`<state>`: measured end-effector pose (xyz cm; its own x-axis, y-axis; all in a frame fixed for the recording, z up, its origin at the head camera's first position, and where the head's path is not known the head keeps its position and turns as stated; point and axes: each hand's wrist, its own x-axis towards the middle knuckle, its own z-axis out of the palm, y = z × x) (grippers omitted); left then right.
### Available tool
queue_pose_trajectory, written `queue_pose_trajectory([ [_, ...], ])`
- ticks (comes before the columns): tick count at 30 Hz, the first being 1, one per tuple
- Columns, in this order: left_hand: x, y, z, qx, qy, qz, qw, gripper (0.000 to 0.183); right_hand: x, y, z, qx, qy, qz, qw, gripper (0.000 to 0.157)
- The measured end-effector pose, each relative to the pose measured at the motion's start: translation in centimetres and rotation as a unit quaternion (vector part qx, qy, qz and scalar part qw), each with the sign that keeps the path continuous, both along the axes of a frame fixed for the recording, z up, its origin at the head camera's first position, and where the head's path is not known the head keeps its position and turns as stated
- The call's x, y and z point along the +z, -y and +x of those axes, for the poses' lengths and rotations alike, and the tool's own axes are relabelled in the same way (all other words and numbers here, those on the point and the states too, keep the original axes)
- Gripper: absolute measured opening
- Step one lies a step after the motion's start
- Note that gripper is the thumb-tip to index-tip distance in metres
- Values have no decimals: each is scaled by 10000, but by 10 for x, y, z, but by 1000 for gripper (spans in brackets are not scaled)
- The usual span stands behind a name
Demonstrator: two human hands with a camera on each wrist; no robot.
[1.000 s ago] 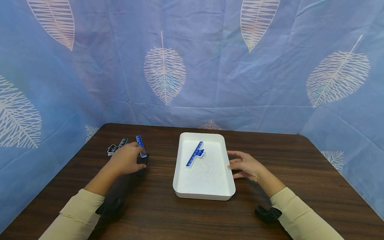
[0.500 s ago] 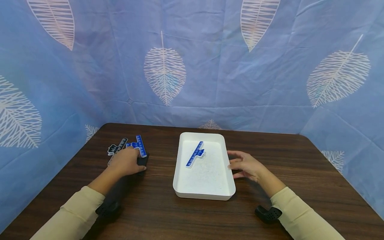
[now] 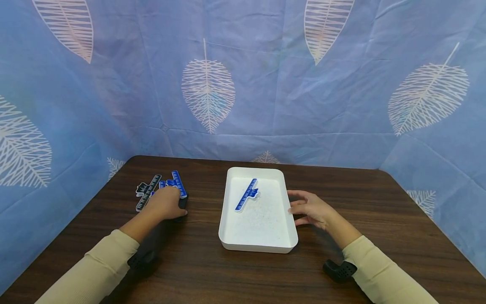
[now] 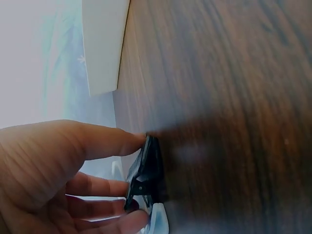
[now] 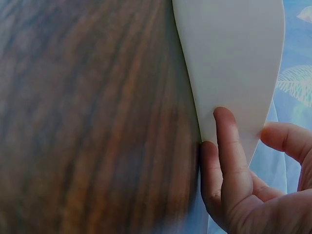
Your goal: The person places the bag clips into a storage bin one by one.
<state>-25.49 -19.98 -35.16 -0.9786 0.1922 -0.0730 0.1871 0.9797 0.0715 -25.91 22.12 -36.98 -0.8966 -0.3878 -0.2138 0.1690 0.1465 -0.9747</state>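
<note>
My left hand (image 3: 171,203) lies on the table left of the white tray (image 3: 258,248). In the left wrist view its thumb and fingers pinch a black clip (image 4: 146,175) that stands on the wood. Just beyond the hand lie a blue ruler-print clip (image 3: 178,184) and a black ruler-print clip (image 3: 149,192). Another blue ruler-print clip (image 3: 247,194) lies inside the tray, toward its far left. My right hand (image 3: 305,207) rests with relaxed fingers (image 5: 226,146) against the tray's right wall (image 5: 234,58).
The dark wooden table (image 3: 243,274) is enclosed on three sides by blue leaf-print cloth (image 3: 265,84). Black wrist mounts (image 3: 339,270) sit near both sleeves. Bare wood lies in front of the tray and to its right.
My left hand has drawn back slightly toward me and settled on the black clip, uncovering more of the two ruler-print clips. The right hand and the tray have stayed put.
</note>
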Motion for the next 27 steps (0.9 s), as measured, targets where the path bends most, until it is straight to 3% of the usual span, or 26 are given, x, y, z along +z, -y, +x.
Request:
queue_pose_trajectory([
  [10, -1, -6, 2, -1, 17, 476, 9989, 21, 1, 0, 0, -8, 34, -24, 10000, 80],
  [17, -4, -9, 2, 68, -7, 398, 9992, 21, 0, 0, -1, -23, 33, -17, 10000, 81],
  [27, -1, -12, 8, -143, -137, 342, 9992, 25, 1, 0, 0, -14, 30, -29, 10000, 80],
])
